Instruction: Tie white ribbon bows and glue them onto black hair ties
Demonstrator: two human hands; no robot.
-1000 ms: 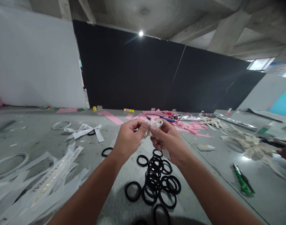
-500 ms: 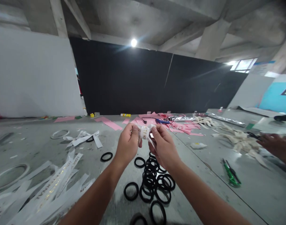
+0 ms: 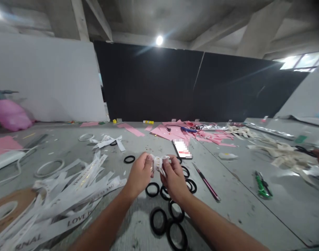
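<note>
Gray worktop [image 3: 235, 202] is carrying clutter: black rings [image 3: 168, 228] lying center-front, printed white ribbons [image 3: 79, 200] sprawling left, pink sheets [image 3: 168, 131] lying at back, slim pointed tool [image 3: 207, 183] and green-handled tool [image 3: 260, 184] resting right.

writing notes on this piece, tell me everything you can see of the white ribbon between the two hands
The white ribbon looks like thin, soft fabric with gold-toned capital lettering, only partly readable, running down its curved middle. The left hand grips one side and the right hand the other, where it bunches into crumpled folds. It appears held up over the grey table. The hands hide both its ends, and whether it wraps around anything cannot be told.
</note>
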